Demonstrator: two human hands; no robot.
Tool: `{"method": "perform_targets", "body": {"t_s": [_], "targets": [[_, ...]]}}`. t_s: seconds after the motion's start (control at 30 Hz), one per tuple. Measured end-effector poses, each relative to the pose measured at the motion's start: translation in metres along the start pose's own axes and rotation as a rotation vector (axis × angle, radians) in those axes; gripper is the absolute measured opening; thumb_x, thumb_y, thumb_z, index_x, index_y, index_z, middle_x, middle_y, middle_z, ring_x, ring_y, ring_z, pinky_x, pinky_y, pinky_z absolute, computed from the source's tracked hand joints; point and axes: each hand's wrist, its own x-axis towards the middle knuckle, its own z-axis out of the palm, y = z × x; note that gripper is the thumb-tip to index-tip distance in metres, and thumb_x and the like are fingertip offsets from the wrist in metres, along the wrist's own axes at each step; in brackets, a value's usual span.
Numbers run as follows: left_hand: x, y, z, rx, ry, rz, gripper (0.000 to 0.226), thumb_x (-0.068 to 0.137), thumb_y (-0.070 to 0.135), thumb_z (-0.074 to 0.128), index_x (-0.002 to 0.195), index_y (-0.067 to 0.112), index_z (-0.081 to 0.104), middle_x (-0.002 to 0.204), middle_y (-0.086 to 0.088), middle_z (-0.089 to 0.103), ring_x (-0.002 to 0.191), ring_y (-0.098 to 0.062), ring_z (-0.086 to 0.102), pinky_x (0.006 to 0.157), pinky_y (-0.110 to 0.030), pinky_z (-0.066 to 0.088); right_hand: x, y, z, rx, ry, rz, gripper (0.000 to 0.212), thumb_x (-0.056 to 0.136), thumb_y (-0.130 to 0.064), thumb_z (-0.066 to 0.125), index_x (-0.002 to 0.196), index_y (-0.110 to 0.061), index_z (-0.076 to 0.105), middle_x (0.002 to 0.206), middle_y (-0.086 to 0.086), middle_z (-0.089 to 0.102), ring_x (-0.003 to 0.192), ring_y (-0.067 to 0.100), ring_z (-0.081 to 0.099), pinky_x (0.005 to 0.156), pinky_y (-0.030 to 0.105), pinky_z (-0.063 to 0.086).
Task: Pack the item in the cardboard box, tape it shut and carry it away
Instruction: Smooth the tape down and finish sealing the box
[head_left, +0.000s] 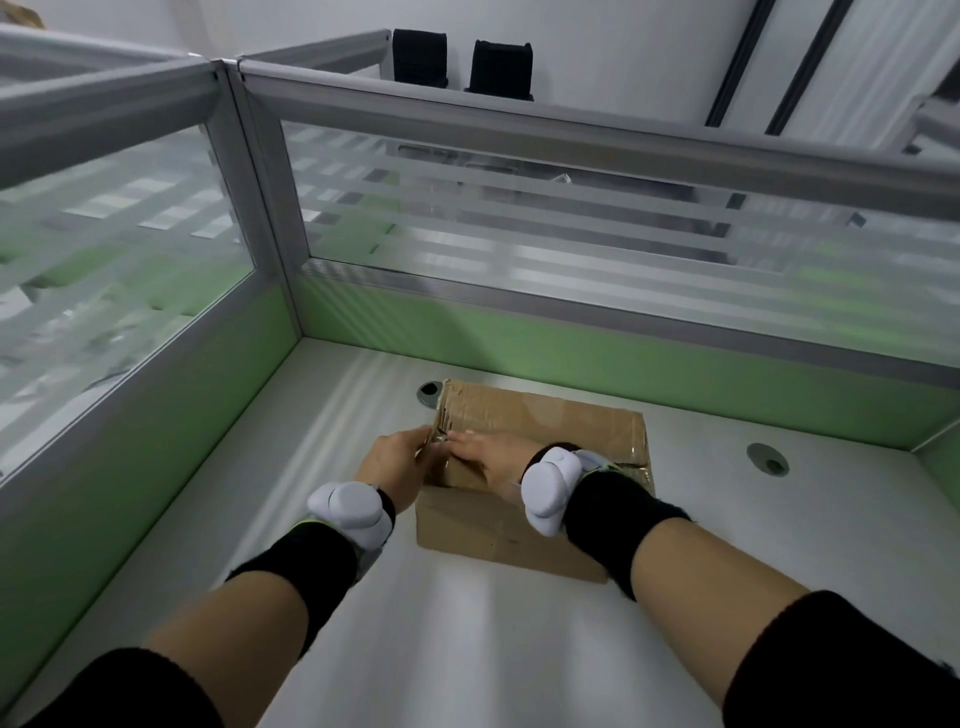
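A brown cardboard box (550, 421) sits on the white desk, its top flaps down and streaked with clear tape. My left hand (397, 460) is at the box's left end, fingers curled and pinching the flap edge or a bit of tape there; which one is too small to tell. My right hand (488, 457) lies flat on the box top with fingers straight, pressing toward the same left end. Both wrists carry white sensor pods and black bands. The item itself is out of sight.
The white desk (493, 623) is fenced by green and frosted-glass partitions at the back (571, 332) and left (130, 395). Two cable grommets are set in the desk, one (429, 391) behind the box's left corner, one (768, 459) to the right.
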Motion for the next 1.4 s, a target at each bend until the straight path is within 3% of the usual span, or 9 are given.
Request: {"method": "perform_targets", "body": {"t_s": [0.07,0.2,0.33,0.63,0.73,0.87,1.13,1.3,1.4], "targets": [[-0.001,-0.003,-0.002,-0.033,-0.012,0.002,0.023,0.095,0.027,0.044,0.094,0.011,0.060,0.091,-0.008,0.069,0.087,-0.029,0.060,0.068,-0.029,0.040,0.006,-0.005,0.001,0.020,0.034,-0.019,0.060,0.097,-0.009,0.041,0.150,-0.013,0.014,0.160,0.004,0.008,0.147,0.018,0.016,0.117,0.028,0.014],[-0.001,-0.003,-0.002,-0.029,-0.010,0.013,0.024,0.095,0.027,0.043,0.093,0.011,0.060,0.091,-0.010,0.069,0.090,-0.032,0.059,0.069,-0.030,0.040,0.003,0.001,-0.001,0.093,0.009,-0.020,0.057,0.095,0.001,0.038,0.148,-0.005,0.018,0.158,0.010,0.014,0.146,0.021,0.019,0.113,0.021,0.010],[-0.001,-0.001,-0.003,-0.017,-0.017,0.006,0.026,0.095,0.026,0.042,0.105,0.012,0.061,0.103,-0.013,0.068,0.098,-0.033,0.059,0.080,-0.037,0.047,-0.001,0.014,0.005,0.149,0.020,0.067,0.054,0.095,0.002,0.039,0.147,-0.006,0.026,0.157,0.011,0.022,0.145,0.022,0.024,0.119,0.029,0.015],[0.000,-0.005,0.000,-0.025,-0.011,0.016,0.026,0.095,0.029,0.044,0.098,0.010,0.061,0.097,-0.012,0.069,0.094,-0.032,0.060,0.073,-0.031,0.043,0.003,0.001,-0.001,0.250,0.007,0.065,0.047,0.099,0.001,0.032,0.145,0.002,0.024,0.155,0.014,0.023,0.144,0.024,0.024,0.118,0.025,0.014],[0.000,-0.005,0.001,-0.007,0.016,0.032,0.027,0.094,0.026,0.045,0.111,0.010,0.060,0.114,-0.012,0.065,0.106,-0.031,0.058,0.083,-0.034,0.044,-0.011,0.013,0.006,0.196,0.096,0.105,0.053,0.096,0.000,0.038,0.147,-0.007,0.025,0.157,0.009,0.023,0.145,0.022,0.024,0.119,0.029,0.017],[0.001,0.004,0.004,0.082,0.083,0.182,0.038,0.091,0.016,0.044,0.129,0.018,0.049,0.139,0.001,0.046,0.121,-0.022,0.049,0.092,-0.032,0.043,-0.033,0.036,0.010,0.123,0.013,0.132,0.063,0.093,0.006,0.038,0.149,-0.006,0.013,0.160,0.007,0.007,0.147,0.016,0.014,0.117,0.021,0.008],[0.001,0.052,0.033,0.247,-0.096,0.352,0.040,0.093,0.021,0.042,0.134,0.019,0.045,0.145,0.002,0.041,0.128,-0.019,0.043,0.096,-0.032,0.042,-0.084,0.081,0.030,0.137,0.061,0.261,0.060,0.094,0.006,0.033,0.149,-0.009,0.014,0.160,0.005,0.007,0.147,0.014,0.015,0.114,0.017,0.006],[0.001,0.076,0.058,0.254,-0.164,0.398,0.037,0.095,0.023,0.040,0.131,0.019,0.048,0.142,0.000,0.045,0.127,-0.023,0.044,0.101,-0.036,0.041,-0.110,0.098,0.040,0.109,0.081,0.342,0.060,0.095,0.000,0.036,0.150,-0.017,0.017,0.160,0.000,0.010,0.146,0.016,0.019,0.117,0.023,0.014],[0.001,0.085,0.068,0.266,-0.198,0.419,0.035,0.095,0.023,0.039,0.128,0.018,0.050,0.140,-0.001,0.048,0.125,-0.027,0.046,0.101,-0.036,0.040,-0.116,0.102,0.041,0.103,0.075,0.396,0.057,0.096,-0.007,0.040,0.149,-0.019,0.021,0.159,0.002,0.018,0.142,0.025,0.031,0.117,0.032,0.024]]}}
